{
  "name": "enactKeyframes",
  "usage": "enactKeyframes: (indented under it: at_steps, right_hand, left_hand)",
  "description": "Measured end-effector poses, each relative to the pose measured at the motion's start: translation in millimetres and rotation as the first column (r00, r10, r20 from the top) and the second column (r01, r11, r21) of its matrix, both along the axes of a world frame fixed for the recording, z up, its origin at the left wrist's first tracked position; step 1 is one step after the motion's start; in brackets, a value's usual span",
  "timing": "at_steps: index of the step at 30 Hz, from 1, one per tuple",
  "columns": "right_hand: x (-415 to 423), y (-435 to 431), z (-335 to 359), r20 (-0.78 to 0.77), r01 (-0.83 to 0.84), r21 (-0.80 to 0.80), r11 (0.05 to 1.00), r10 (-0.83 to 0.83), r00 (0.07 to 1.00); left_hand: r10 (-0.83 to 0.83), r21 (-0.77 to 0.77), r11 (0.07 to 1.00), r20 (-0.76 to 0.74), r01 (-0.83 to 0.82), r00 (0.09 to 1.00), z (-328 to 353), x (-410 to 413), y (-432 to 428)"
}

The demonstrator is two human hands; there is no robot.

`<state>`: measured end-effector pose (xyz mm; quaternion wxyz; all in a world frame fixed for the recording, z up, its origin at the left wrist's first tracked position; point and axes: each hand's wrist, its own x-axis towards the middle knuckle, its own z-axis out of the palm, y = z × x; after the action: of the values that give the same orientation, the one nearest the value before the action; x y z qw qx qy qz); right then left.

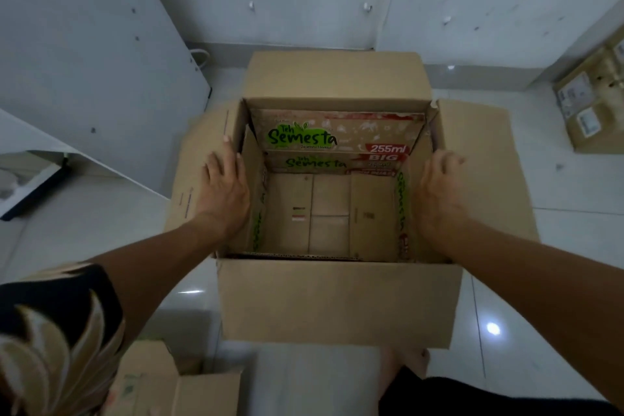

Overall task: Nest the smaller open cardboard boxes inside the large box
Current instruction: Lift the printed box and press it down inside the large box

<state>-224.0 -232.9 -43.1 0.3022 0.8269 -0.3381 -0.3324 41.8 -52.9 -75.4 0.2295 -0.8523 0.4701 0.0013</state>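
Note:
A large plain cardboard box [337, 300] stands open on the floor in front of me, its four flaps spread outward. Inside it sits a smaller open box [337, 137] printed with green "Teh Semesta" lettering and a red "255ml BIG" mark, its flaps standing up against the big box's walls. My left hand [224, 189] lies flat, fingers apart, over the left rim where the two boxes meet. My right hand [439, 189] rests at the right rim, fingers curled slightly; I cannot tell whether it grips the inner flap.
Another open cardboard box [162, 385] sits at the bottom left near my leg. Taped parcels [591, 105] are stacked at the right wall. A white panel [84, 61] leans on the left. The floor is glossy white tile [557, 280].

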Motion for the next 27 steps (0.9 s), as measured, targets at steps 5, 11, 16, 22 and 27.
enactKeyframes:
  at_steps: [5,11,16,22,27]
  right_hand:
    - [13,21,-3,-0.027,-0.156,0.132,0.979,0.161,0.987]
    - [27,33,-11,0.007,-0.075,0.391,0.917,0.078,0.997]
    - [46,-4,-33,-0.316,0.243,0.711,0.66,-0.009,0.949]
    - [69,-42,-143,-0.354,0.393,0.747,0.536,-0.18,0.918]
    - [44,-24,-222,-0.137,0.393,0.786,0.477,-0.486,0.863]
  left_hand:
    - [-0.185,0.135,0.973,-0.03,0.187,0.982,1,-26,-13]
    - [0.187,0.555,0.757,-0.689,0.344,0.7,14,-56,-53]
    - [0.422,0.653,0.708,-0.696,0.269,0.581,-12,-46,-74]
    - [0.334,0.716,0.686,-0.468,0.129,0.818,-104,-33,-95]
    - [0.316,0.74,0.65,-0.472,0.175,0.823,-139,-46,-95]
